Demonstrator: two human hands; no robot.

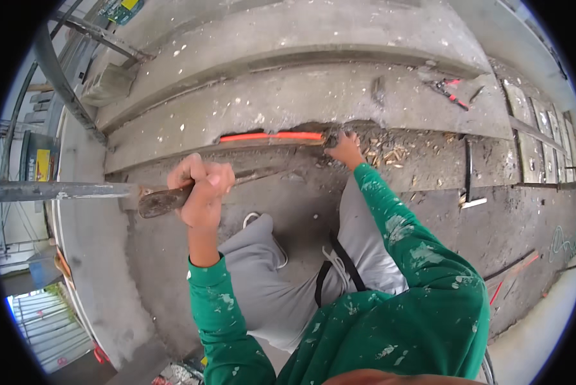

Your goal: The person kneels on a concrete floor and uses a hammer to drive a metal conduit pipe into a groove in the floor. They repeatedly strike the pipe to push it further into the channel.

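Observation:
My left hand is raised over the lower step, wrapped round a long tool with a worn brown grip. A thin, dark length of the tool extends rightward from the fist; its exact kind is unclear. My right hand reaches to the broken edge of the concrete step, its fingers curled at the right end of an orange tube. The tube lies in a chipped groove along that edge. Whatever the right fingers grip is too small and dark to name. Wood-coloured chips are scattered beside this hand.
Red-handled pliers lie on the step at the upper right. A black bar rests below them. Metal poles stand on the left, near a concrete block. Wooden formwork lies at the far right.

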